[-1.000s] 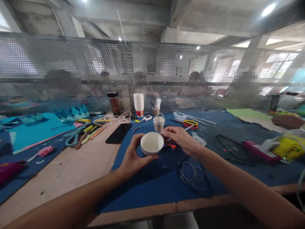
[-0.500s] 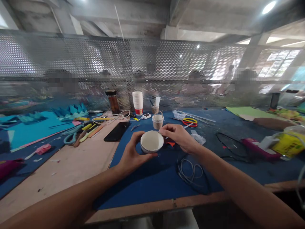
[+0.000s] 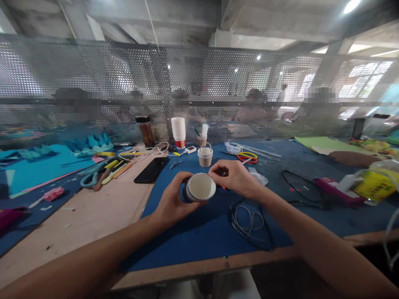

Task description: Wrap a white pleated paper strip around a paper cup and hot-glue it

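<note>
My left hand [image 3: 174,195] is wrapped round a white paper cup [image 3: 201,187], its open mouth tilted toward me. At the cup's right rim, my right hand [image 3: 229,176] is closed in a pinch; whatever lies between its fingertips is too small to make out. Just beyond the cup stands a small basket-like cup [image 3: 205,158] with an arched handle. Behind that is another small cup [image 3: 201,140] with tools or strips standing in it. An orange-red scrap partly shows below my right hand.
A stack of paper cups [image 3: 178,133] and a dark bottle [image 3: 145,132] stand at the back. A black phone [image 3: 151,170] lies left, near scissors [image 3: 90,178] and pens. Yellow-red scissors [image 3: 247,157] and coiled cable [image 3: 249,224] lie right. Another person's arm [image 3: 353,158] rests far right.
The cup has tilted further toward me and turned a little in my left hand. My right hand stays pinched at its rim. The whole view has shifted slightly.
</note>
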`<state>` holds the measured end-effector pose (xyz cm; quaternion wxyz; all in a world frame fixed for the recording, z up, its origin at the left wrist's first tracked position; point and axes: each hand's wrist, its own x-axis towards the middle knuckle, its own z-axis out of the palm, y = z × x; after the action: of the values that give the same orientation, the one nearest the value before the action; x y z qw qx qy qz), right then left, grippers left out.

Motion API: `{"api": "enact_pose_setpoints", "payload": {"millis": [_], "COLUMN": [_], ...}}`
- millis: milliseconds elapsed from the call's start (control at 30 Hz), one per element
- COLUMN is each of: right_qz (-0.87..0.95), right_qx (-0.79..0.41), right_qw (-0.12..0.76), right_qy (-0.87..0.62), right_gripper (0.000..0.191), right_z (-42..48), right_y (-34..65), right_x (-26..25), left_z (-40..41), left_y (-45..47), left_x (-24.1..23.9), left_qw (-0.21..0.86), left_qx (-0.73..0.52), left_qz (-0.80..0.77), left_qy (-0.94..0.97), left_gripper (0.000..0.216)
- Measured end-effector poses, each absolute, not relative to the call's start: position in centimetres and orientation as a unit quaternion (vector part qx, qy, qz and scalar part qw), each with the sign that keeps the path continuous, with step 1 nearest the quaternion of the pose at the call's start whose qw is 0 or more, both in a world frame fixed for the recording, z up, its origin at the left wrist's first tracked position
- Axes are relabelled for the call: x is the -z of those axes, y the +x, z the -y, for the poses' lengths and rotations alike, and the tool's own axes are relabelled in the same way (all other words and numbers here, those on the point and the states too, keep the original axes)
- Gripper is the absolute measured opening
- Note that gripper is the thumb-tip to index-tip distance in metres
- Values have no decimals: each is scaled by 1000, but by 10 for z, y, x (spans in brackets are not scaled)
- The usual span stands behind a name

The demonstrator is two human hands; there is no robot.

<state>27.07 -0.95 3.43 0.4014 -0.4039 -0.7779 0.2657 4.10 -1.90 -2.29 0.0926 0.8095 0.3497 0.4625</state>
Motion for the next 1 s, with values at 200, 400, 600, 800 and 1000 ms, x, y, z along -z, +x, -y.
{"api": "enact_pose_setpoints", "payload": {"millis": [200,400,600,800,1000], "right_qz": [809,832,846,852,866], "right_qx": [-189,-133,-105,-83,-24], "right_qw": [396,369,340,306,266], "right_qy": [-392,-393,-397,-417,-423], "right_gripper": [3,2,5,9,8], "right_z": [11,12,12,17,18], "right_y": [271,272,272,268,268], "right_x": [-32,-32,-33,-38,-36], "left_z": [21,19,20,21,21], "left_y": [41,42,42,42,42], "left_x": [24,25,23,22,21], "left_qw": [90,95,84,86,84], "left_qx": [-446,-440,-423,-408,-388], "left_qz": [-364,-361,-366,-368,-380], "left_qy": [812,817,825,831,835], "left_gripper": [59,62,61,60,59]}}
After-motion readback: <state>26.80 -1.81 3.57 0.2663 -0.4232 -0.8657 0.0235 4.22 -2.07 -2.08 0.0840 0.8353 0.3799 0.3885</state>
